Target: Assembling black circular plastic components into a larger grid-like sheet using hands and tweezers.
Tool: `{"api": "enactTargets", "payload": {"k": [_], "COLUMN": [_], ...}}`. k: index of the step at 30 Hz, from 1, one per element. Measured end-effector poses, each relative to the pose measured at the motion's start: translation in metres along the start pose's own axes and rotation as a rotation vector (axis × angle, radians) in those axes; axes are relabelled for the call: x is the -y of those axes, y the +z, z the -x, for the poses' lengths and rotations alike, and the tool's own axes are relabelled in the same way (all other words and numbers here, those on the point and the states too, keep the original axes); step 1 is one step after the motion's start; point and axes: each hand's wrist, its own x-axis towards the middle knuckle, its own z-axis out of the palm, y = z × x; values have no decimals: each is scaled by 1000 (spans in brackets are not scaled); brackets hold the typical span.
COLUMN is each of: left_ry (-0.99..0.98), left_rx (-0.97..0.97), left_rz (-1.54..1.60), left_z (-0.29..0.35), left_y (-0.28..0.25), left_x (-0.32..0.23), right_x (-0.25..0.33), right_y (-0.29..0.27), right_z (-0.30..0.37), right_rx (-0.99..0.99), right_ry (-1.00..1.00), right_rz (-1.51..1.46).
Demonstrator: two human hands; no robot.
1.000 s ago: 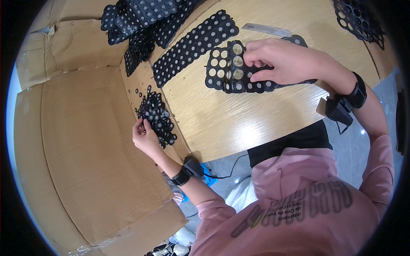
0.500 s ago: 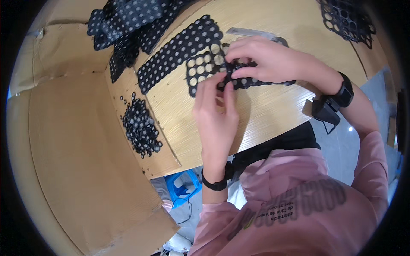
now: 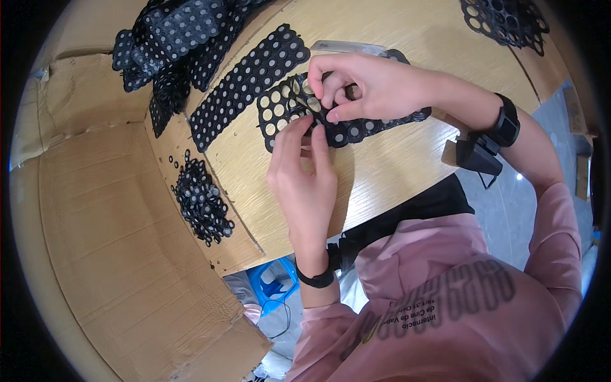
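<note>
Left hand [image 3: 302,169], head view (the only 1): bare, back upward, thumb and forefinger drawn nearly together at the near edge of a long black sheet of pliant-looking material with rows of round openings and grey discs [image 3: 353,135]. Whether the tips pinch a piece of it: can't make out.

Right hand [image 3: 375,86]: over the sheet, fingers curled, thumb tip down near the left hand's tips, partial gap between thumb and forefinger. Any grip hidden by the fingers.

Key relation: sheet flat on the pale wood-grain tabletop [image 3: 394,153], directly beyond the left hand and beneath the right. Long axis roughly left to right, right end a little farther from the body. Bare openings at the left end, discs visible along the near edge to the right. The 2 sets of fingertips sit close together between these parts, so neither hand is clearly nearer.

Around: loose heap of small black rings and discs [image 3: 200,200] left of the left hand, well apart; flat greyish metal strip [image 3: 347,46] just beyond the right hand.
</note>
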Motion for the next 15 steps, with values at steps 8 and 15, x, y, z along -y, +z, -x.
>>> {"api": "enactTargets", "payload": {"k": [8, 15], "left_ry": [-148, -319], "left_rx": [9, 103], "left_rz": [187, 585], "left_z": [5, 3], "left_y": [1, -5], "left_x": [2, 10], "right_x": [10, 11], "right_y": [3, 3], "right_z": [-1, 2], "right_rx": [56, 41], "right_ry": [-27, -25], "right_rz": [-11, 24]}}
